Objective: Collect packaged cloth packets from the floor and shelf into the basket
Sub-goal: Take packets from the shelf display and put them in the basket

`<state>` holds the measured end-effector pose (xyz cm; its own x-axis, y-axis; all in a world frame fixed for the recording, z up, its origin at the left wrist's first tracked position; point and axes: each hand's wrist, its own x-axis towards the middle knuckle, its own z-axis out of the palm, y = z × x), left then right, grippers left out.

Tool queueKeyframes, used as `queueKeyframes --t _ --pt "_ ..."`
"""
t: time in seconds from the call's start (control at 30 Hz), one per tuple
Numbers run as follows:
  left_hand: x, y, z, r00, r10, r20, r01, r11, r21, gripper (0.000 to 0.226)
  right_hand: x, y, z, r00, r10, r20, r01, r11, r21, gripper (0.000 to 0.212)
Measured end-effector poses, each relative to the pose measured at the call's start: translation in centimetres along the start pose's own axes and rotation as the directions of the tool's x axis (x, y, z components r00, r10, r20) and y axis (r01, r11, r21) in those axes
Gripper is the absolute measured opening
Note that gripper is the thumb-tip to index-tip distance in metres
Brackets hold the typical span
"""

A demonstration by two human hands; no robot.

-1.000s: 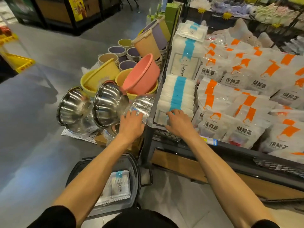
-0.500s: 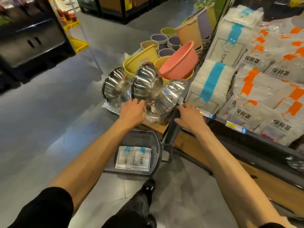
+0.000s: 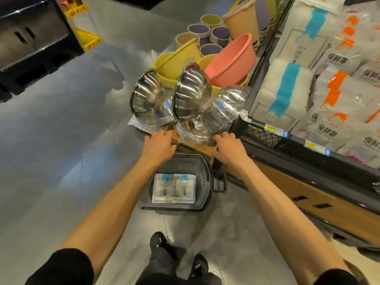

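Observation:
A dark plastic basket (image 3: 202,177) stands on the floor below my hands, with two white cloth packets (image 3: 174,188) with blue tags lying flat inside. More cloth packets (image 3: 284,93) with a blue stripe stand stacked at the left end of the shelf on the right. My left hand (image 3: 159,146) hovers above the basket's far rim, fingers loosely bent, holding nothing. My right hand (image 3: 227,148) is just right of it, beside the wrapped steel bowls, fingers curled and empty.
Wrapped steel bowls (image 3: 191,93) lean on a low box ahead. Behind them are a pink basin (image 3: 232,60), yellow basins and small buckets. White bags with orange print (image 3: 339,112) fill the shelf (image 3: 292,138). My shoes (image 3: 160,243) stand on the grey floor.
My right hand has come off the shelf packets and moved down and left toward the basket. The view has tilted down, bringing the basket and my feet into sight.

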<state>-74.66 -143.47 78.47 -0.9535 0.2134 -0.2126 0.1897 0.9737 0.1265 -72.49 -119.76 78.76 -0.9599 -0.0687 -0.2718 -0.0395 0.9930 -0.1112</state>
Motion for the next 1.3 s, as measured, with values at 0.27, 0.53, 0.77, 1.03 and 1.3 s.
queueKeyframes --t 0.27,0.53,0.77,1.03,1.3 --pt "4.7 -6.9 8.8 0.996 -0.001 0.090 0.000 1.000 0.013 0.044 6.5 -4.7 9.3 0.994 0.065 0.091 -0.067 0.998 0.016 0.053" --pt "10.4 -12.5 24.0 0.993 -0.019 0.120 0.016 1.000 0.021 0.046 14.7 -4.3 23.9 0.971 0.106 0.214 -0.115 0.993 0.027 0.052" --pt "15.7 -16.2 40.8 0.980 -0.038 0.193 0.019 0.995 0.100 0.045 21.9 -2.4 41.3 0.960 0.116 0.255 -0.128 0.991 0.033 0.055" --pt "22.9 -18.5 58.9 0.954 -0.089 0.285 0.043 0.986 0.163 0.046 29.1 1.0 59.5 0.928 0.203 0.313 -0.237 0.969 0.074 0.055" --pt "26.9 -22.5 72.2 0.846 -0.302 0.440 0.317 0.948 0.040 0.068 32.6 2.5 72.3 0.847 0.375 0.377 -0.461 0.871 0.167 0.069"
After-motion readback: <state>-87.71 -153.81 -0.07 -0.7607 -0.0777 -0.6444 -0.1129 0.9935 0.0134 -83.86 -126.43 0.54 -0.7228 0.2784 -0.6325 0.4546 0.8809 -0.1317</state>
